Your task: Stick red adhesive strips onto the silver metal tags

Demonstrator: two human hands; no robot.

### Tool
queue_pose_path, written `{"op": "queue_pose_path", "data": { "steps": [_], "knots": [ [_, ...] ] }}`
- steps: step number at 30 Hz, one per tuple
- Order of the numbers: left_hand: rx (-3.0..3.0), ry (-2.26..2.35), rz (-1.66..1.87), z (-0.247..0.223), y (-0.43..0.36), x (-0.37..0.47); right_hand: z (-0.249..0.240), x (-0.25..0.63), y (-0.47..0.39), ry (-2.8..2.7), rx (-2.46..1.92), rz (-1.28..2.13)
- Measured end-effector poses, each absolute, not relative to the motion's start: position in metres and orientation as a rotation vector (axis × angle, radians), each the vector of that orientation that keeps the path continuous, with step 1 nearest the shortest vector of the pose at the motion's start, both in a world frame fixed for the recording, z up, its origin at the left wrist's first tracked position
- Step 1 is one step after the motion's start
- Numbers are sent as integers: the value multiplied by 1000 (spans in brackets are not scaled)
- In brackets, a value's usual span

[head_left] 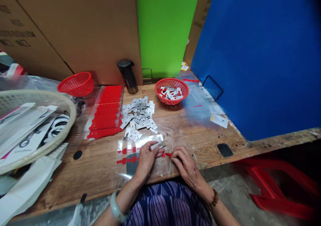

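Note:
My left hand [148, 159] is closed on a small metal plate [160, 145], above a clear plastic sheet [157, 167] at the table's front edge. Several red stickers [127, 160] show on the left part of that sheet. Just to the right, my right hand [184, 162] pinches a small red sticker [169, 155] between thumb and finger. Beyond my hands lies a loose pile of small metal plates [140, 114]. Left of the pile are sheets of red stickers [106, 108].
A red basket [172, 100] of red and metal pieces stands behind. An empty-looking red basket [76, 84] and a dark bottle [129, 77] are at the back left. A large pale basket [71, 119] fills the left side. A red stool [273, 185] is at the lower right.

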State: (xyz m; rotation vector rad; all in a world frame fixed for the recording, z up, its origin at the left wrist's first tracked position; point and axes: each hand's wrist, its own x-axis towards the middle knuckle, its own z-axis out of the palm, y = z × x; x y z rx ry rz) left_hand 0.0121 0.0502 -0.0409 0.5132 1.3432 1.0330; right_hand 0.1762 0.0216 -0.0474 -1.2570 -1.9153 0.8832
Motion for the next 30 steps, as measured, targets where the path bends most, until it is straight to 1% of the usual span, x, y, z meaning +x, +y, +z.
{"op": "queue_pose_path", "data": {
  "steps": [8,13,19,24,30],
  "knots": [
    [514,1350,1042,-42,50,12,-55,172,23,-1864,-1326,788],
    [530,1375,1048,-39,49,13,-59,173,22,-1870,-1294,795],
    [517,1399,1045,-38,51,14,-54,178,15,-1892,-1204,939],
    [470,1306,1023,-41,51,8,-38,182,14,-1562,-1398,1120],
    [381,1151,876,-16,45,-5,-13,173,26,-1468,-1405,1163]
  ]
}}
